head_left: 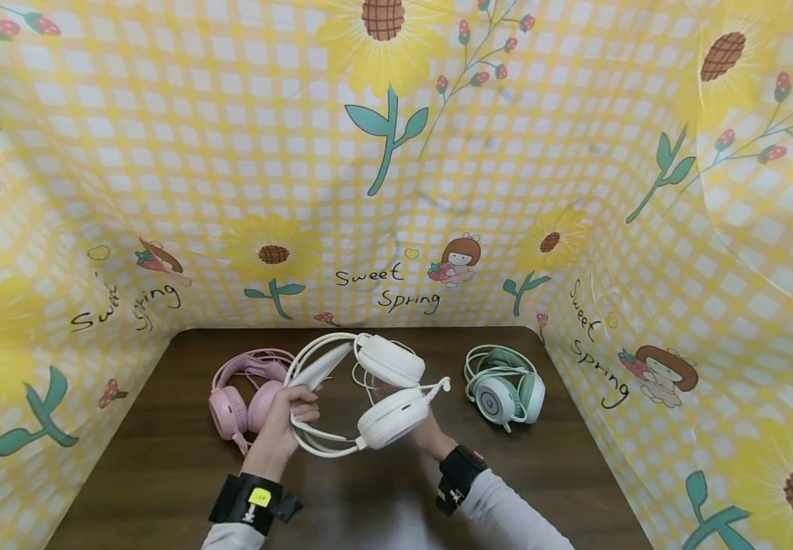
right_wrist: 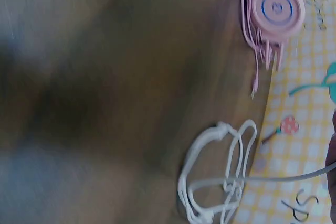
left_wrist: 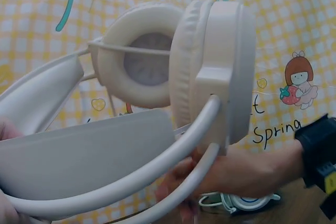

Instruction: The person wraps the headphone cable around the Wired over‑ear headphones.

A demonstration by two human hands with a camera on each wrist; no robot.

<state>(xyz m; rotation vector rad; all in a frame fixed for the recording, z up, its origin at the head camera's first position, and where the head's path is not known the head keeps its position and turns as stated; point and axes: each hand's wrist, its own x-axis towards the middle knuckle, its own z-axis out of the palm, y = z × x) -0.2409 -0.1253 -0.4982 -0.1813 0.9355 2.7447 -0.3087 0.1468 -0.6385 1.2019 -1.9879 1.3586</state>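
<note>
White over-ear headphones [head_left: 393,416] are held up above the table, ear cups toward the right. My left hand [head_left: 279,431] grips them by the headband, fingers curled round it. Behind and below the ear cups is my right hand [head_left: 431,435], partly hidden by them in the head view. In the left wrist view the right fingers [left_wrist: 178,184] look bent. A white cable [right_wrist: 283,178] runs to the right hand at the edge of the right wrist view, apparently held there. Its coiled, bundled part [right_wrist: 197,156] appears beyond.
Pink headphones [head_left: 228,412] stand on the brown table [head_left: 383,504] at the left. Green-and-white headphones [head_left: 496,399] rest at the right. A yellow checked cloth [head_left: 286,176] with flowers walls in the back and both sides.
</note>
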